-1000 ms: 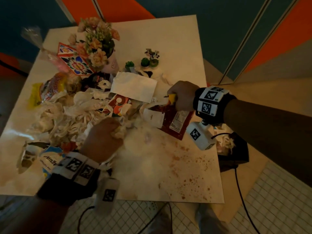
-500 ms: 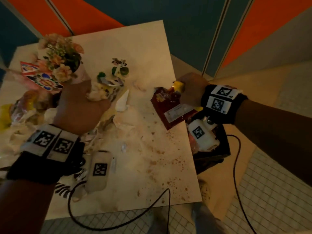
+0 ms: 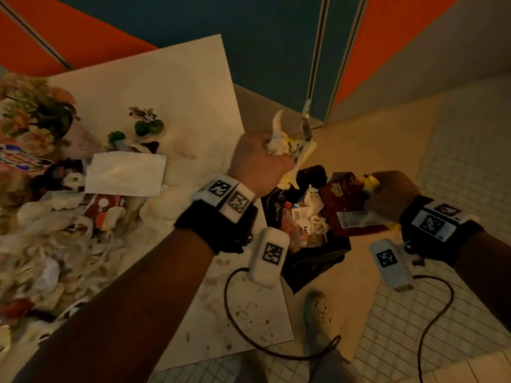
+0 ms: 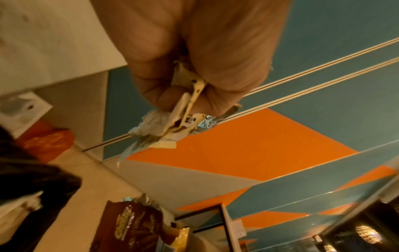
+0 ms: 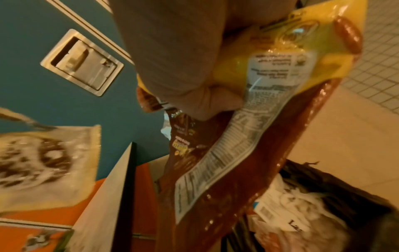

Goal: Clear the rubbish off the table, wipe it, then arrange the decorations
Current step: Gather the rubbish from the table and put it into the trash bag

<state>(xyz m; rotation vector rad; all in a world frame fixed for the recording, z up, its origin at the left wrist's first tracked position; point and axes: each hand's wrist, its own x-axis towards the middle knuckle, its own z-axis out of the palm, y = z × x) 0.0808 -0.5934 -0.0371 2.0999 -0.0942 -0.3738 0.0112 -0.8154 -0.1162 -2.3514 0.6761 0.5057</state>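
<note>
My left hand (image 3: 262, 161) grips a bunch of crumpled wrappers and tissue (image 3: 289, 146) just past the table's right edge, above the black bin (image 3: 312, 261). In the left wrist view the wrappers (image 4: 172, 126) stick out of the left hand (image 4: 194, 68). My right hand (image 3: 390, 194) holds a brown and yellow snack bag (image 3: 345, 205) over the bin; in the right wrist view the right hand (image 5: 183, 71) curls round that snack bag (image 5: 248, 145). Rubbish (image 3: 55, 239) is heaped on the table's left. A flower vase (image 3: 36, 114) and small plant ornaments (image 3: 145, 125) stand at the back.
The table (image 3: 166, 87) has brown stains (image 3: 249, 316) near its front right corner. A white napkin (image 3: 125, 174) lies by the heap. The bin holds wrappers (image 3: 304, 217). My shoe (image 3: 318, 310) and trailing cables (image 3: 431, 322) are on the tiled floor.
My left hand has carried its bunch of wrappers from over the table rightward to the bin. The right hand has moved the snack bag off the table edge to above the bin.
</note>
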